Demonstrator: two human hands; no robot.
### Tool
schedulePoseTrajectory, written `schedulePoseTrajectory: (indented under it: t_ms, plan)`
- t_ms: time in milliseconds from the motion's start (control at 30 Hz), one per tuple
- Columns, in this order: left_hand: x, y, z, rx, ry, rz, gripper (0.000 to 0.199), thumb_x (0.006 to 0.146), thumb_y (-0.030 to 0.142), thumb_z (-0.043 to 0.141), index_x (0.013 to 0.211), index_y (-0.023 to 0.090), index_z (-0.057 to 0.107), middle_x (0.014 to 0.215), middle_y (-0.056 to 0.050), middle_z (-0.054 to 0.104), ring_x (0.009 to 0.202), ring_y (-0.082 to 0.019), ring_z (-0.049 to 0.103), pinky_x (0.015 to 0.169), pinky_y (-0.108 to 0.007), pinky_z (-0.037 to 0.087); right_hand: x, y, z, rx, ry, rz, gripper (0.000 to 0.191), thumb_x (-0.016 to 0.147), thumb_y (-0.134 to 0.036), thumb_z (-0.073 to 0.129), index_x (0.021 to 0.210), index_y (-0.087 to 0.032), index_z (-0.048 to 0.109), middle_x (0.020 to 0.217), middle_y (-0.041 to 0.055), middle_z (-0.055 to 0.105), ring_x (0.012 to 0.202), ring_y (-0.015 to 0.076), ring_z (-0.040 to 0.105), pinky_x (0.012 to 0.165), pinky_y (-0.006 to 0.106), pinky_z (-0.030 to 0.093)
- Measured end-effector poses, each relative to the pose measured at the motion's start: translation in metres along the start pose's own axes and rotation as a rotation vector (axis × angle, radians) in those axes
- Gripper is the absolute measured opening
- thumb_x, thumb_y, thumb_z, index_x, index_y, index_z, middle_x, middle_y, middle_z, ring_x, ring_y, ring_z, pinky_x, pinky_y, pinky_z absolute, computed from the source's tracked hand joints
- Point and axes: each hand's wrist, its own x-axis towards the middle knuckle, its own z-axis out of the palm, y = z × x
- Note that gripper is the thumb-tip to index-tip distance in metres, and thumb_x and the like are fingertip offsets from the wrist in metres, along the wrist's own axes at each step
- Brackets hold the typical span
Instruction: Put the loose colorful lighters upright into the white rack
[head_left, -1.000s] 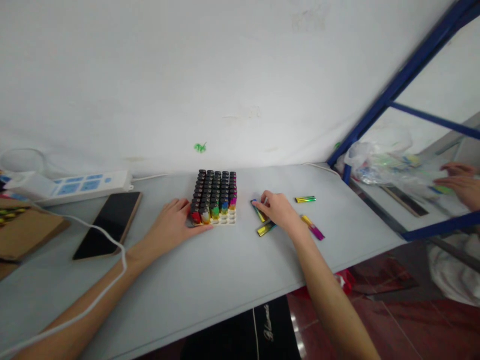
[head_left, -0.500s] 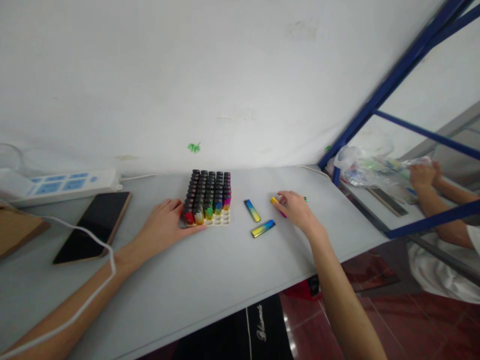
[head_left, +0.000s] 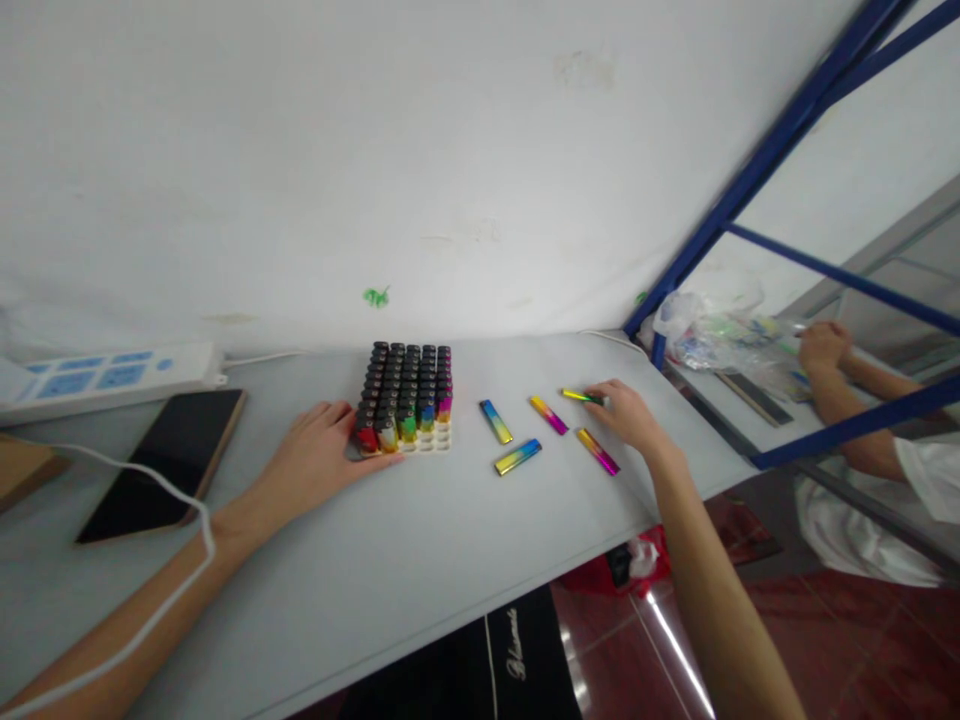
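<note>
Right hand (head_left: 626, 412), palm down and far out on the grey table (head_left: 420, 550): fingers bent, thumb and fingertips drawn close at the near-right end of a green-and-yellow piece (head_left: 579, 395). They hide that end, so we cannot tell whether it is gripped or only touched; the rest lies in plain view, slanting left.

Just left and nearer, we note two pink-and-yellow pieces (head_left: 549, 415), well apart from each other. Further left, two blue-and-yellow pieces (head_left: 496, 421) lie at an angle. All four sit between the right hand and the white tray (head_left: 437, 446), in the direct way across the table.

Left hand (head_left: 319, 450) half open, cupped about the tray's near-left corner, thumb along the front edge, fingers covering part of the side. In the tray stand upright black-capped lighters (head_left: 409, 380), close-packed; white slots show at the near-right corner.

Outward to the left: dark phone (head_left: 161, 465) lying flat, power strip (head_left: 112, 378) behind it, cardboard (head_left: 26, 472) at the edge. A white cable (head_left: 211, 545) passes over the phone and across our left forearm.

To the right, blue frame bars (head_left: 761, 172) cut across our view of plastic bags (head_left: 709, 335) and a co-worker's hand (head_left: 823, 348). Below the table edge, a red bag (head_left: 656, 560) beside our right forearm.
</note>
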Motion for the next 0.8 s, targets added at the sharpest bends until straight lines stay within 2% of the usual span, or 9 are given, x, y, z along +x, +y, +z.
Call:
schedulePoseTrajectory:
  t_ms: [67,200,300,367,467,533,633,733,800]
  plan:
    - [0.000,0.001,0.000,-0.001,-0.006,0.000,0.058,0.086,0.083,0.069,0.096,0.026,0.071,0.104,-0.013,0.074,0.107,-0.040,0.070,0.102,-0.052,0.055,0.002,-0.004,0.003,0.070,0.013,0.014,0.019,0.099,-0.034,0.070,0.103,-0.019,0.079,0.105,0.0166,0.082,0.096,0.0301,0.075,0.093,0.044,0.059]
    - [0.000,0.003,-0.001,0.008,-0.007,-0.017,0.062,0.085,0.084,0.070,0.096,0.023,0.073,0.104,-0.013,0.074,0.108,-0.040,0.069,0.101,-0.052,0.055,0.004,-0.029,0.002,0.409,0.087,0.072,0.049,0.104,-0.066,0.059,0.108,-0.018,0.073,0.084,0.0082,0.076,0.071,0.0228,0.070,0.075,0.038,0.056]
    - [-0.001,0.005,-0.002,0.029,-0.021,-0.013,0.064,0.087,0.084,0.069,0.101,0.021,0.075,0.107,-0.013,0.075,0.110,-0.038,0.069,0.102,-0.051,0.055,0.007,-0.069,0.001,0.697,0.112,0.003,0.058,0.105,-0.075,0.055,0.109,-0.019,0.071,0.075,0.0005,0.066,0.063,0.0178,0.060,0.069,0.034,0.052]
    - [-0.002,0.007,-0.004,0.028,-0.025,-0.004,0.065,0.089,0.082,0.070,0.104,0.019,0.075,0.108,-0.015,0.075,0.110,-0.039,0.069,0.104,-0.052,0.055,0.010,-0.103,-0.001,0.781,0.153,-0.047,0.058,0.104,-0.074,0.058,0.110,-0.019,0.074,0.070,-0.0029,0.057,0.063,0.0162,0.054,0.065,0.033,0.048]
    - [-0.004,0.008,-0.005,-0.025,-0.010,0.001,0.064,0.088,0.080,0.074,0.101,0.018,0.076,0.106,-0.017,0.074,0.110,-0.041,0.069,0.104,-0.054,0.055,0.020,-0.152,-0.006,0.890,0.221,-0.096,0.055,0.094,-0.072,0.074,0.115,-0.021,0.077,0.074,-0.0032,0.056,0.066,0.0155,0.050,0.062,0.031,0.044]
    - [-0.005,0.009,-0.006,-0.065,0.012,-0.003,0.061,0.085,0.079,0.077,0.098,0.020,0.076,0.104,-0.015,0.074,0.110,-0.040,0.069,0.103,-0.053,0.055,0.027,-0.181,-0.007,0.983,0.243,-0.130,0.052,0.086,-0.071,0.084,0.105,-0.023,0.077,0.077,-0.0019,0.057,0.067,0.0152,0.050,0.062,0.031,0.045]
    - [-0.006,0.009,-0.005,-0.060,0.026,-0.004,0.058,0.086,0.080,0.077,0.096,0.023,0.074,0.105,-0.013,0.073,0.109,-0.039,0.068,0.101,-0.053,0.055,0.033,-0.215,-0.002,1.133,0.177,-0.160,0.057,0.082,-0.079,0.083,0.093,-0.024,0.071,0.080,-0.0007,0.060,0.068,0.0156,0.053,0.064,0.032,0.050]
    - [-0.006,0.009,-0.005,-0.034,0.007,-0.006,0.058,0.087,0.080,0.076,0.097,0.023,0.074,0.105,-0.013,0.073,0.108,-0.038,0.068,0.100,-0.053,0.056,0.027,-0.238,0.013,1.311,0.021,-0.188,0.061,0.085,-0.086,0.075,0.096,-0.027,0.063,0.089,0.0011,0.066,0.080,0.0189,0.063,0.070,0.034,0.059]
    - [-0.007,0.009,-0.006,-0.035,0.000,-0.015,0.058,0.086,0.079,0.078,0.099,0.023,0.074,0.107,-0.013,0.074,0.109,-0.038,0.068,0.100,-0.052,0.055,0.017,-0.246,0.024,1.411,-0.121,-0.248,0.056,0.091,-0.082,0.073,0.101,-0.028,0.059,0.093,0.0017,0.070,0.085,0.0203,0.069,0.074,0.036,0.062]
